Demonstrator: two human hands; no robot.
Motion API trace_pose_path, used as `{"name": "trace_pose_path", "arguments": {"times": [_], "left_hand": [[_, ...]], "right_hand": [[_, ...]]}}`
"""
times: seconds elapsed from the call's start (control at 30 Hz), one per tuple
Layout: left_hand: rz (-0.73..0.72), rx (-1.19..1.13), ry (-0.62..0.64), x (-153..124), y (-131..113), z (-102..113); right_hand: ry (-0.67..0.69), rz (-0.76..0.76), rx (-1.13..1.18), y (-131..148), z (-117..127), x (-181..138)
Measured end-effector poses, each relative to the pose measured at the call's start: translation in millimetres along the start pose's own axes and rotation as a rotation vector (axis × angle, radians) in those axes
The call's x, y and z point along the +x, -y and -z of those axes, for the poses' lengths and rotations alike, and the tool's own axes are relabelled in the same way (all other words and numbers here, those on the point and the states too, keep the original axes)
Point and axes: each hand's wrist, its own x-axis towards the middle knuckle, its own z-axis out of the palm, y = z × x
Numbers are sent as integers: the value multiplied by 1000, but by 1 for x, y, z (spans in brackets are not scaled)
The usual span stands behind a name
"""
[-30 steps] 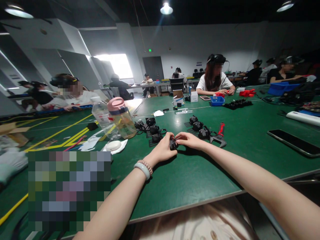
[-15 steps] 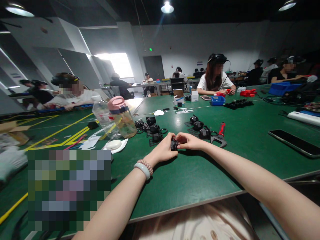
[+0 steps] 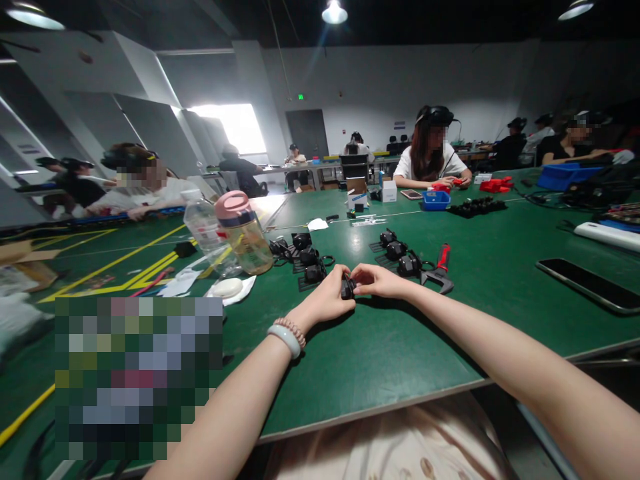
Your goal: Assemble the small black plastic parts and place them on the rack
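A small black part (image 3: 346, 288) is held just above the green table (image 3: 380, 347) between both my hands. My left hand (image 3: 325, 298) wraps its fingers round the part's left side. My right hand (image 3: 379, 281) pinches the part's right side with fingertips pressed together. Three similar black parts (image 3: 306, 260) lie in a row just behind my left hand. Another row of three black parts (image 3: 397, 253) lies behind my right hand.
A red-handled wrench (image 3: 440, 270) lies right of the parts. A pink-lidded bottle (image 3: 244, 233) and a clear bottle (image 3: 205, 233) stand at the left. A phone (image 3: 587, 285) lies at the right. Other people sit at the tables; one person (image 3: 434, 150) works opposite by a blue bin (image 3: 434, 200).
My hands stay on the black part and shift only slightly on it. The view has tilted a little.
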Motion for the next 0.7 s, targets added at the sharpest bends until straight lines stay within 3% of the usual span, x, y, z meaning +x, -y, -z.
{"name": "trace_pose_path", "arguments": {"times": [0.43,0.7], "left_hand": [[-23,44,29,2,3,-1],[-22,44,25,4,5,4]], "right_hand": [[15,11,-46,1,1,-3],[-13,37,-202,3,-1,-2]]}}
